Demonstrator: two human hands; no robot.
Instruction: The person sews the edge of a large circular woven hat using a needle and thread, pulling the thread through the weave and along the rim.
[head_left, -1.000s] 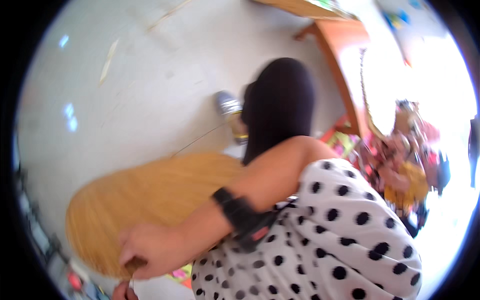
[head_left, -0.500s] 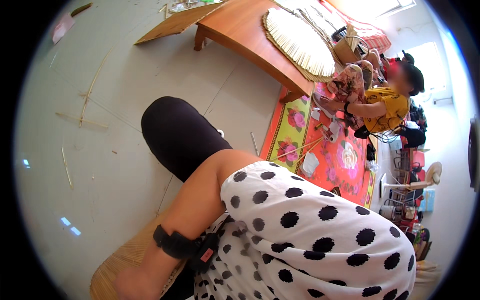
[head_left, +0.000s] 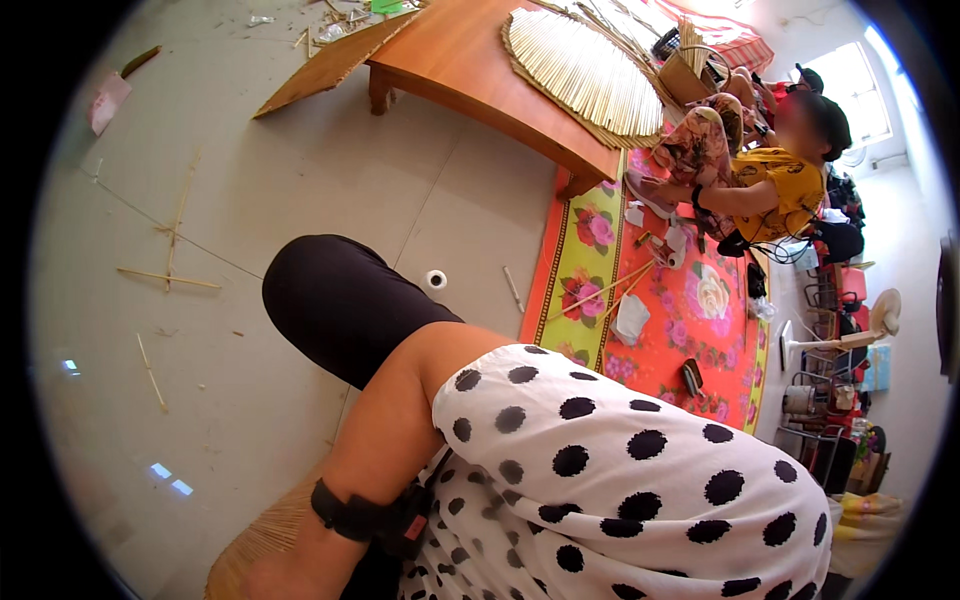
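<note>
My left forearm runs from a white, black-dotted sleeve [head_left: 620, 480] down to the lower edge, with a black band [head_left: 350, 515] on the wrist. Only the top of my left hand [head_left: 268, 578] shows; it lies against a round woven bamboo mat [head_left: 262, 532] at the bottom left, and its fingers are cut off by the frame. My knee in black cloth [head_left: 335, 305] rises just above the arm. My right hand is out of view.
A low wooden table [head_left: 470, 60] carries a fan-shaped bamboo weave [head_left: 590, 70]. A person in a yellow top [head_left: 770, 185] sits on a red floral floor mat [head_left: 690, 300]. A white tape roll [head_left: 435, 279] and loose bamboo strips [head_left: 165, 277] lie on the tiles.
The view has swung up and to the right. The woven mat and my left hand have slid toward the bottom edge, while the table, floor mat and seated person have come into sight.
</note>
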